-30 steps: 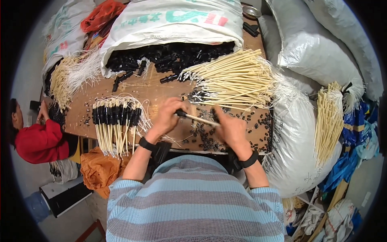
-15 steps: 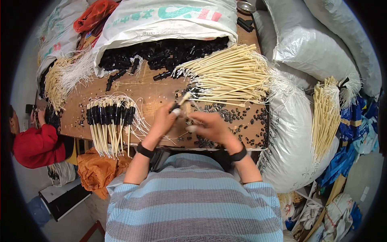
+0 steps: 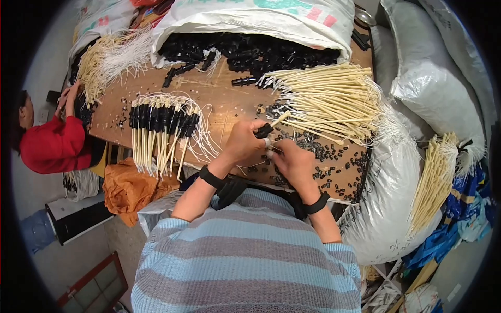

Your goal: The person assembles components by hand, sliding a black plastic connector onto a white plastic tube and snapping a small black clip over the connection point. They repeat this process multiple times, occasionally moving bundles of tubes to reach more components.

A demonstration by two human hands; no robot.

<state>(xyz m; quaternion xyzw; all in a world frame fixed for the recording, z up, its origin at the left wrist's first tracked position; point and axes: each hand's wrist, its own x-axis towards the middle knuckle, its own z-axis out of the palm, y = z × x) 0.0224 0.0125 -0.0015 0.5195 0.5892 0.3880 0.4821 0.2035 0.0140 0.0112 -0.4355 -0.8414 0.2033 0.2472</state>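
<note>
My left hand [image 3: 244,142] is closed around a black plastic fitting [image 3: 264,130]. A short tan tube [image 3: 282,118] sticks out of the fitting's far end, tilted up to the right. My right hand [image 3: 296,163] is closed in a pinch just right of the left fingertips; what lies in it is too small to make out. Pale coverings show on fingertips of both hands. Under and beyond my hands lie many small black pieces [image 3: 334,156], loose on the brown table [image 3: 209,86]. A pile of tan tubes with white strings [image 3: 329,99] rests beyond my right hand.
Left of my hands lies a row of tan tubes with black fittings [image 3: 162,117]. An open white sack [image 3: 261,18] spills black fittings at the back. Stuffed sacks [image 3: 433,57] crowd the right side. A person in a red top [image 3: 55,143] works at the far left.
My right hand has come closer to the left fingertips, and its blurred fingers have closed into a pinch. The left hand keeps the black fitting. The whole view has shifted.
</note>
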